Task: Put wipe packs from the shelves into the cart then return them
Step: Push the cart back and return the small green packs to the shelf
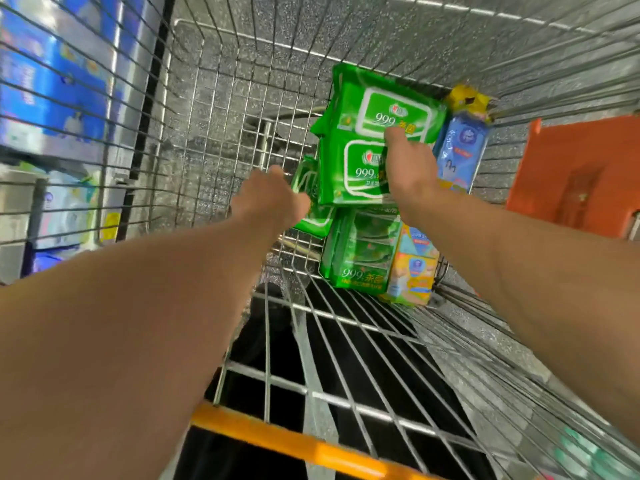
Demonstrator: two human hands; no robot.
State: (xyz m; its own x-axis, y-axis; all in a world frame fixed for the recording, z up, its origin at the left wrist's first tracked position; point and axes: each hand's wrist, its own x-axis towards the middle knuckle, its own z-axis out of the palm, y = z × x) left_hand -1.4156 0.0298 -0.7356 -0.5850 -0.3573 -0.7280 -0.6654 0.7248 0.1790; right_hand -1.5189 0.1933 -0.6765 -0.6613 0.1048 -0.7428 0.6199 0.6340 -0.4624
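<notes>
Both my arms reach down into a wire shopping cart [214,140]. My right hand [408,168] grips a bundle of green wipe packs [360,140], thumb on its front. My left hand [273,199] touches the left edge of another green pack [308,202] behind the bundle; its fingers are hidden. Under the bundle lies a further green multipack [360,251], with a yellow and blue pack [414,268] beside it. A blue pack with a yellow top [462,147] leans against the cart's right wall.
Shelves with blue and white packages [52,91] stand left of the cart. An orange object [581,171] is outside the cart on the right. The cart's orange handle bar [294,441] runs along the near edge, with the folded wire seat flap [346,341] beyond it.
</notes>
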